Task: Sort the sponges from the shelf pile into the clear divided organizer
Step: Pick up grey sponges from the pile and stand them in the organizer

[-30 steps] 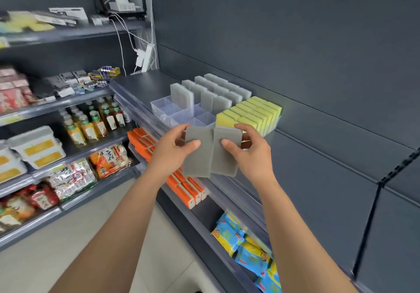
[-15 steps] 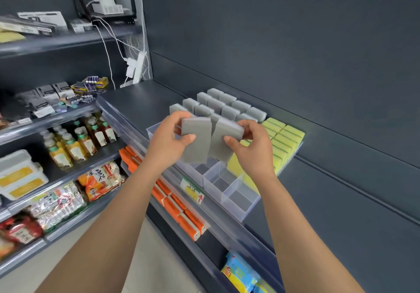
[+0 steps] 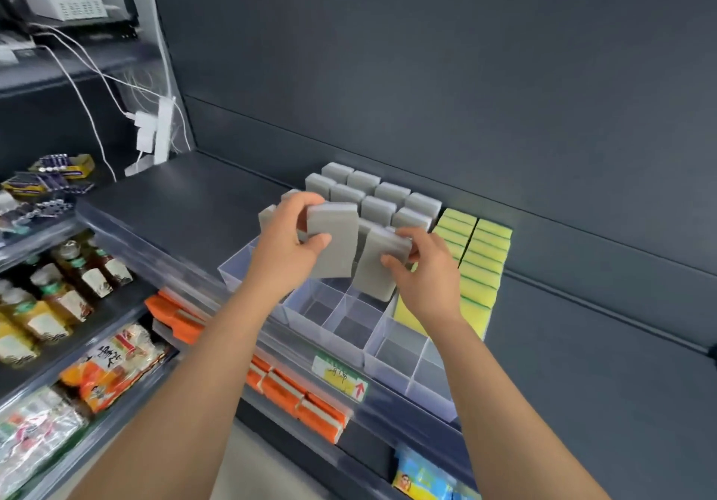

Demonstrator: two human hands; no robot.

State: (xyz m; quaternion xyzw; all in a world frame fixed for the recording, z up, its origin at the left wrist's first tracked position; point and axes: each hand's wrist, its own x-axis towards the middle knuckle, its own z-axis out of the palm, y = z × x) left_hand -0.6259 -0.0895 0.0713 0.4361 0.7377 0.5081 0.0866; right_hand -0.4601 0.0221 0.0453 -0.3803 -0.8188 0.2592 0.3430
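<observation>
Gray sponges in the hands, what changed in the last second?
The left hand and right hand carried them forward over the clear organizer; the left sponge and right sponge, touching before, are now apart. Each hand still grips one; stored gray sponges and yellow sponges unchanged.

2 hands, left [image 3: 289,255] and right [image 3: 421,272], each gripping a grey sponge above clear divided organizer [image 3: 392,348], yellow sponges [image 3: 481,262] beside

I get bright, even light, with only soft shadows inside the organizer [image 3: 388,367] cells. The wide lens bows the shelf [image 3: 174,204] lines toward the corners. Packets [image 3: 35,433] at the lower left are smeared; the middle is fairly sharp.
</observation>
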